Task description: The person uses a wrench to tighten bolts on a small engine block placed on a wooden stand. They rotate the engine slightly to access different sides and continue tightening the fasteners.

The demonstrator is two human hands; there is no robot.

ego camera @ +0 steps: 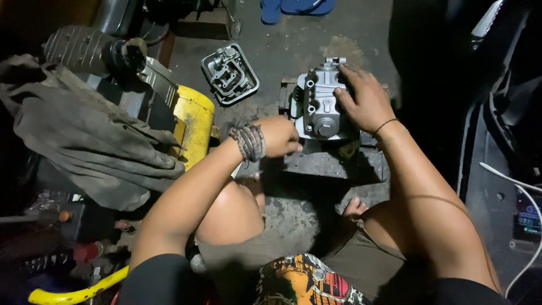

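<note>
Right grip (364, 99) rests spread on the grey engine cover (322, 104); left grip (279, 137) fisted at its edge.

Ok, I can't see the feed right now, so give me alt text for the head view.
Seen from above, a squatting person works on a grey metal engine cylinder head set on a dark block on the concrete floor: the right hand rests flat on top of it, and the left hand, fist closed, sits at its lower left edge. A separate metal cover lies upper left, beside a yellow machine draped with grey cloth.

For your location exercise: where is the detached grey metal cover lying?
In the head view the detached cover lies on the concrete floor, upper centre, left of the engine part, beside the yellow object.
</note>
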